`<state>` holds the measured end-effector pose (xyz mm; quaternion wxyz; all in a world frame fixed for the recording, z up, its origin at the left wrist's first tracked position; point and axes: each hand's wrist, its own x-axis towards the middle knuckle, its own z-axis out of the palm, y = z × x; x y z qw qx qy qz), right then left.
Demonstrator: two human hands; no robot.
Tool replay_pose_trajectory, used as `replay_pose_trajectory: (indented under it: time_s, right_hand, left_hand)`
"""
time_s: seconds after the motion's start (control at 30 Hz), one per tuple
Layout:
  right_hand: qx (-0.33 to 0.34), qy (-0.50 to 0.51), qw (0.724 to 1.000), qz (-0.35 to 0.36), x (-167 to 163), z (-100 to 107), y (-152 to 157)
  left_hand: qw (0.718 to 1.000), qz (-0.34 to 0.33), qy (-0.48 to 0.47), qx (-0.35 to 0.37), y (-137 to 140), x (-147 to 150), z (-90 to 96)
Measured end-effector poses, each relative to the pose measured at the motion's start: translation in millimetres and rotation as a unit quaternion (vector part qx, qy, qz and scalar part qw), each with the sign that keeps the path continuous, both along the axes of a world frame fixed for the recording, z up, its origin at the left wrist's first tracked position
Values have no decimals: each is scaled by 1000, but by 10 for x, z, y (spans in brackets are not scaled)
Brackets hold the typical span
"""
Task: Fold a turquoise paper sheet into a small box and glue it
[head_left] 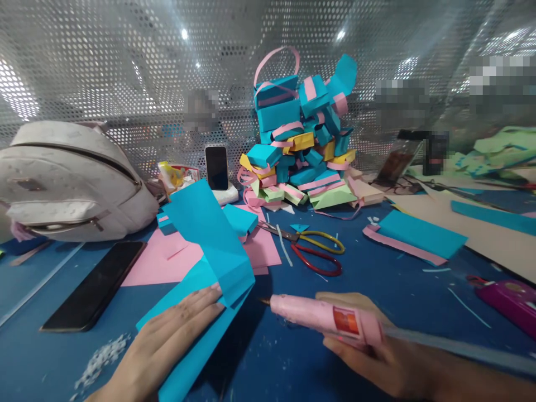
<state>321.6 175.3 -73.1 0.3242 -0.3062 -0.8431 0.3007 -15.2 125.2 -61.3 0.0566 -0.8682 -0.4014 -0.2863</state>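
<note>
The fingers of the left hand (161,338) lie extended and together across the lower part of a large, folded, bright-blue paper sheet (211,229); the thumb is hidden, so whether they also pinch it cannot be told. The sheet's tall folded section rises beyond these fingertips, tilted to the left. The fingers of the right hand (393,357) are wrapped around a pink, rounded plastic glue gun (310,314), whose brown nozzle points left toward the sheet, near its folded edge but apart from it.

Just beyond the nozzle, on the dark-blue surface (268,363), lie metal scissors (296,237) with one yellow and one red loop handle. Flat pink paper sheets (153,254) lie partly behind the blue sheet, past the left-hand fingers. To the left of those fingers rest a flat, black, rectangular phone (94,287) and a scatter of small whitish bits (104,357). Farther ahead of both hands stands a heap of blue, pink, yellow and green folded-paper boxes (278,115).
</note>
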Motion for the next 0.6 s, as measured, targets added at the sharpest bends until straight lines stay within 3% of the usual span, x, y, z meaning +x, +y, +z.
replay_pose_trajectory:
  time_s: [0.13, 0.23, 0.4, 0.6]
  right_hand:
    - [-171, 25, 985, -10, 27, -73, 35]
    - [-244, 96, 964, -37, -8, -42, 111]
    - [-264, 182, 947, -32, -52, 9, 234]
    - [-261, 186, 947, 13, -82, -36, 233]
  left_hand:
    - [1000, 4, -12, -12, 12, -14, -1]
    - [999, 13, -28, -13, 14, -5, 4]
    - [998, -22, -50, -16, 38, -22, 35]
    - [997, -56, -48, -29, 61, -60, 44]
